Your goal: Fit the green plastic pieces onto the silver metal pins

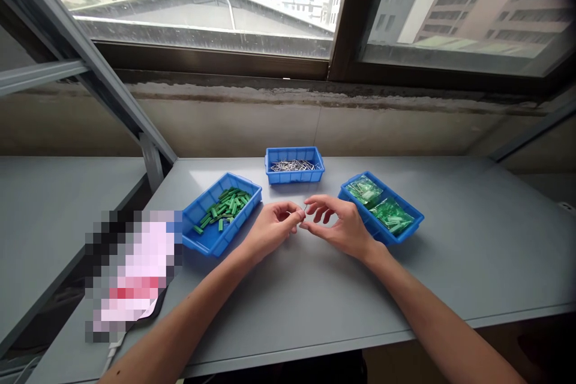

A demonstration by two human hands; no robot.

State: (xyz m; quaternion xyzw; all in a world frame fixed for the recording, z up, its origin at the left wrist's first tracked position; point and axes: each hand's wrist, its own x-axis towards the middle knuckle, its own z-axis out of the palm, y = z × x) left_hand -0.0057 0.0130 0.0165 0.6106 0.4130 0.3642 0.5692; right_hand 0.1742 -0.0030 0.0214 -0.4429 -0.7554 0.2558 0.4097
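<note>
While left hand (272, 231) pinches slender metal pin (305, 209), right hand (337, 225) half-open just beside, above gray tabletop (292, 312).

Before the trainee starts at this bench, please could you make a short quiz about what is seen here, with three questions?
1. What lies in the blue tray nearest the left hand?
2. True or false: the blue tray with metal pins stands nearer the window than the other two trays.
3. How are the green items in the third blue tray kept?
A) In clear plastic bags
B) In a cardboard box
C) In glass jars

Key: 1. Loose green pieces. 2. True. 3. A.
</note>
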